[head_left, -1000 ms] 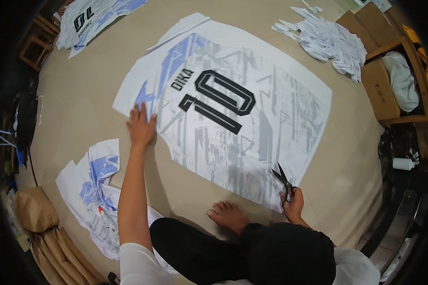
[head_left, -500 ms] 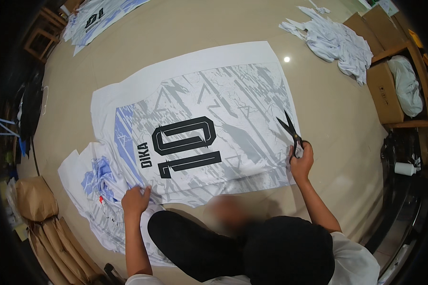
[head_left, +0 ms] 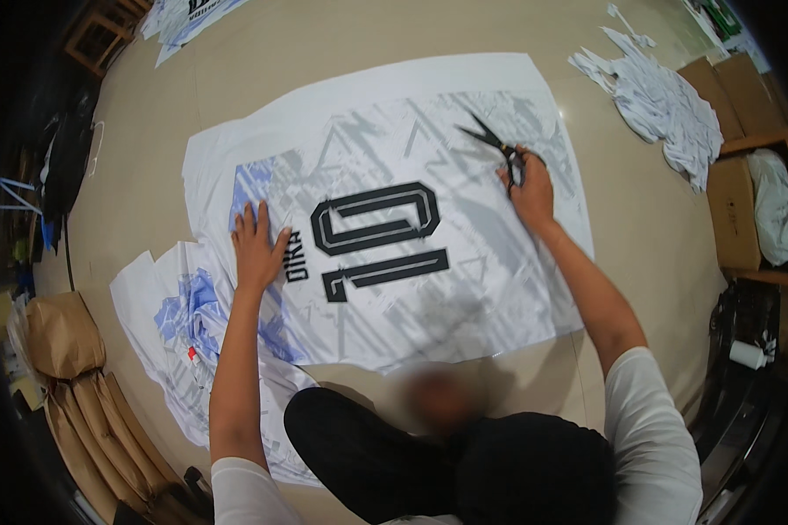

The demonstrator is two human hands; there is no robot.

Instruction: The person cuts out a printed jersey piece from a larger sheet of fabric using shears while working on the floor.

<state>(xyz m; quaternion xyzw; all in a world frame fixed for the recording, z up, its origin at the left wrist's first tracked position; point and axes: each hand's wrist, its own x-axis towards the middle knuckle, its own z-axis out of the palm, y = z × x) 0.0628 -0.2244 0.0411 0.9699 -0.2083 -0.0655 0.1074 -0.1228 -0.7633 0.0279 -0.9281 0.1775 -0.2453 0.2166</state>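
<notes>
Left hand [head_left: 258,254] laid flat on the fabric panel [head_left: 464,219] near its left edge, fingers spread, gripping nothing; right hand [head_left: 532,194] closed around black scissors [head_left: 510,156], blades parted, over the panel's far right part. Crumpled printed cloth [head_left: 171,328] crowds the panel's left edge, white scraps [head_left: 665,109] heaped toward the floor's [head_left: 648,254] far right corner. Panel spread on floor, white with grey-blue pattern, big black digits.

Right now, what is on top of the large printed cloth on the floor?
The left hand lies spread on the printed cloth; the right hand holds black scissors over it, contact unclear. The cloth's surface beneath the left hand cannot be seen.
</notes>
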